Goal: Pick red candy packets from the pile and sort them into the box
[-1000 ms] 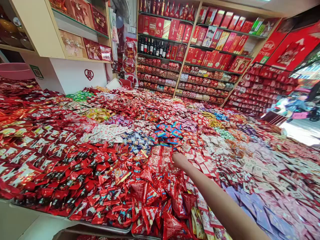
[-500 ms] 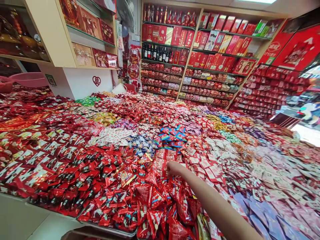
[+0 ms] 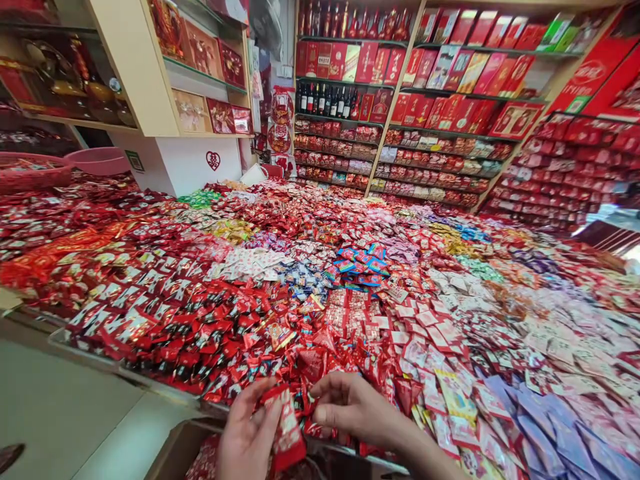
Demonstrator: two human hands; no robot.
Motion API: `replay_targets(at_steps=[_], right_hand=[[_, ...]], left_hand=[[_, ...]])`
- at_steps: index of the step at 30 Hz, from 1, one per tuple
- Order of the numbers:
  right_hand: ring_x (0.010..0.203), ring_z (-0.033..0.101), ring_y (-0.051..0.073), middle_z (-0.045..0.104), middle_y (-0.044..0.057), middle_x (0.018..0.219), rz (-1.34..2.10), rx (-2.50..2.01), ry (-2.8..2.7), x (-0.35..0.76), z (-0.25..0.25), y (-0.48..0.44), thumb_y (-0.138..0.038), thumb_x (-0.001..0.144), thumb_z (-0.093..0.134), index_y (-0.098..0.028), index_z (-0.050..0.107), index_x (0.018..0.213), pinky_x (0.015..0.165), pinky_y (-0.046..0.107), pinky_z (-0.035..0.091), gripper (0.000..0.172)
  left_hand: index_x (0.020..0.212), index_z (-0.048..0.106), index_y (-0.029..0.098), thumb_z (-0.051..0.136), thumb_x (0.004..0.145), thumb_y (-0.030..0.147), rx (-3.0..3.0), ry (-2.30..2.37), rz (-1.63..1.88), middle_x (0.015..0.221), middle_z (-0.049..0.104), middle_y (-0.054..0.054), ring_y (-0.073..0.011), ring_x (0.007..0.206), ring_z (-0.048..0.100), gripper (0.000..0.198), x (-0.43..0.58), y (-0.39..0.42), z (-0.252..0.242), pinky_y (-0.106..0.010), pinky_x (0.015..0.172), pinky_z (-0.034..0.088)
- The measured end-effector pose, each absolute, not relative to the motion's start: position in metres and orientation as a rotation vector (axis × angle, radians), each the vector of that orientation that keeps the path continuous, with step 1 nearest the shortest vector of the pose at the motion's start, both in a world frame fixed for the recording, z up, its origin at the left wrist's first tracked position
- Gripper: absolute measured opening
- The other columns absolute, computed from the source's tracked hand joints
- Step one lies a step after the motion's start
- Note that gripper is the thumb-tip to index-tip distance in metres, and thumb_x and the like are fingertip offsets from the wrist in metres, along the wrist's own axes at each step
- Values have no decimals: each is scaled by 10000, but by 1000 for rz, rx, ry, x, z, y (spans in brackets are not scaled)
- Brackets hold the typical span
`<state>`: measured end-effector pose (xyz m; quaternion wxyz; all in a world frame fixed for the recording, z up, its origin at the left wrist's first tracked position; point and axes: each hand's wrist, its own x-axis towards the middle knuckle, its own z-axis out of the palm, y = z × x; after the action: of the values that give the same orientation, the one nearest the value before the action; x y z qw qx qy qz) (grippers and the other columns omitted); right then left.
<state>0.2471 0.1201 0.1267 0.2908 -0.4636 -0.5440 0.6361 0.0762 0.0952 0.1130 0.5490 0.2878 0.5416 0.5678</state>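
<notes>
While a person's left hand point(image 3: 247, 433) pinches a small red patterned packet point(image 3: 289, 433) between thumb and fingers, the right hand point(image 3: 350, 407) is close beside it, fingers curled and thumb near the fingertips; whether it grips anything cannot be told. Both hands are at the front edge of a broad display of wrapped sweets. Below them, an open cardboard box point(image 3: 167, 448) has red packets inside, partly hidden by the left hand. At far left, a pink basket point(image 3: 35, 175) holds small wrapped pieces, near a pink basin point(image 3: 97, 160) whose contents are hidden.

The display is a bed of mostly red packets, with a blue heap point(image 3: 361, 265) near the middle, white packets point(image 3: 250, 265) left of it and lilac packets point(image 3: 555, 427) at lower right. Behind stand wall shelves point(image 3: 400, 83) of bottles and red boxes; a white pillar point(image 3: 187, 177) bears a red heart.

A clear tray rim point(image 3: 150, 385) borders the front. Beyond it, at lower left, lies a pale seamed surface point(image 3: 65, 393). Only a narrow gap separates the hands.
</notes>
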Motion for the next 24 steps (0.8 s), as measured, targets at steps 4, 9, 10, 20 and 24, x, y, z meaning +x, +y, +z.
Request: replay_targets(at_steps=[4, 9, 10, 20, 24], right_hand=[[430, 484, 71, 545, -34, 544, 1726, -1116, -1081, 211, 127, 90, -400, 580, 670, -152, 513, 738, 390, 178, 370, 333], [337, 454, 62, 552, -27, 426, 1612, -1126, -924, 211, 129, 89, -429, 649, 603, -142, 485, 627, 373, 181, 353, 311], [331, 449, 61, 550, -28, 417, 1612, -1131, -907, 213, 129, 88, -428, 653, 600, -141, 485, 630, 370, 179, 346, 310], [456, 454, 65, 510, -38, 616, 1524, -1075, -965, 197, 109, 64, -382, 589, 672, -172, 493, 719, 390, 187, 391, 305], [500, 465, 86, 511, -24, 650, 1445, -1151, -1054, 215, 104, 74, -402, 627, 631, -181, 486, 733, 441, 215, 413, 285]], left_hand=[[914, 483, 265, 617, 658, 210, 692, 1082, 1340, 907, 583, 25, -83, 777, 592, 294, 90, 107, 138, -146, 667, 492], [932, 491, 261, 592, 672, 135, 478, 995, 1288, 820, 596, 31, -59, 742, 577, 306, 87, 96, 146, -144, 654, 488], [941, 490, 271, 581, 679, 133, 463, 968, 1269, 828, 600, 32, -67, 759, 580, 310, 85, 93, 146, -157, 659, 489], [858, 529, 175, 631, 637, 273, 654, 1030, 1070, 692, 677, -3, -132, 675, 600, 263, 80, 84, 134, -242, 626, 475], [933, 518, 220, 685, 556, 323, 593, 1056, 1092, 787, 689, -12, -168, 686, 630, 426, 78, 82, 106, -242, 533, 486]])
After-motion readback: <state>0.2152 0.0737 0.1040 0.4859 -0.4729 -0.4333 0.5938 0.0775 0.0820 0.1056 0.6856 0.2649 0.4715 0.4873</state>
